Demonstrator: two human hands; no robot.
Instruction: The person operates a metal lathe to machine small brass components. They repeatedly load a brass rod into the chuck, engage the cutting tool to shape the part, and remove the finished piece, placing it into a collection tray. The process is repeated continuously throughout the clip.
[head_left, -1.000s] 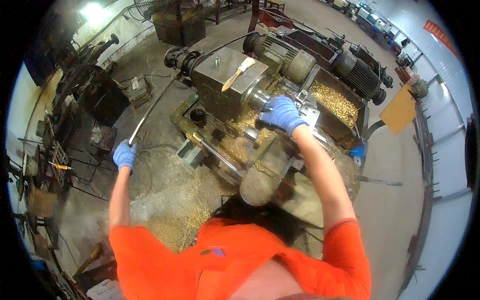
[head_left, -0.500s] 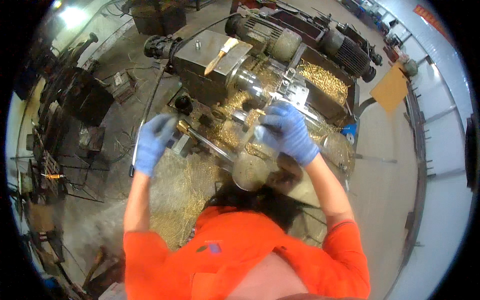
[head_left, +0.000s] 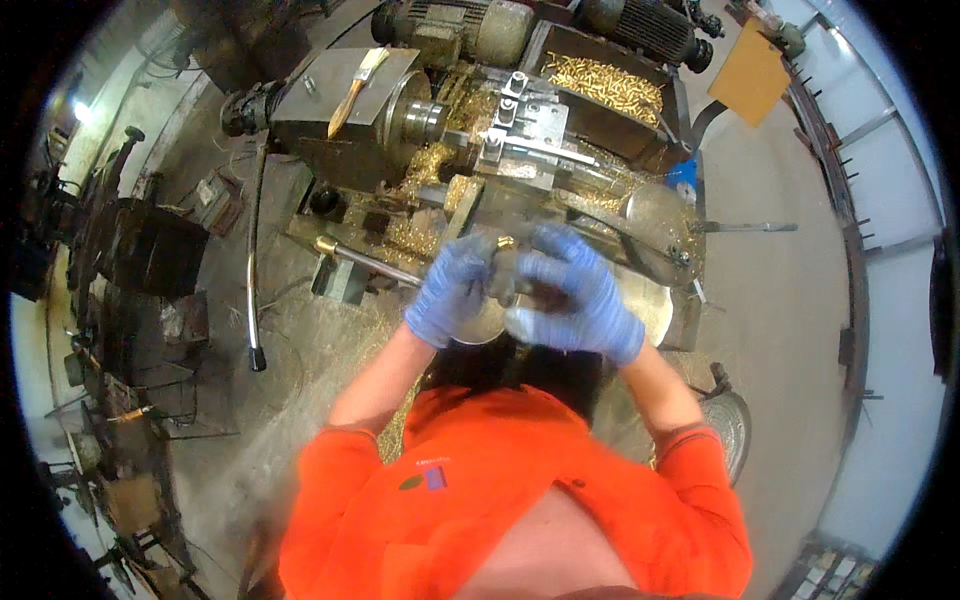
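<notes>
In front of my chest, my left hand [head_left: 452, 292] and my right hand [head_left: 582, 298], both in blue gloves with darkened fingertips, come together. A small brass-coloured piece [head_left: 505, 242] shows between their fingertips, and the fingers of both hands curl in around it. Blur hides its shape and exactly how each hand grips it. Just beyond the hands is a small lathe-like machine with a round metal chuck [head_left: 424, 121] and a tool slide holding several clamped blocks [head_left: 520, 125]. A long metal lever [head_left: 365, 262] with a brass-coloured end extends beside my left hand.
A wooden-handled brush [head_left: 352, 98] lies on the machine's metal housing [head_left: 290, 125]. Behind the slide, a dark bin [head_left: 600, 132] holds many small brass parts [head_left: 610, 86]. Golden shavings [head_left: 425, 170] coat the machine bed. At right are a metal rod [head_left: 745, 227] and a tan board [head_left: 750, 75].
My right hand has drawn back from the machine's slide toward my chest. My left hand has moved right, from beside the lever's end, to meet it. The view has shifted.
</notes>
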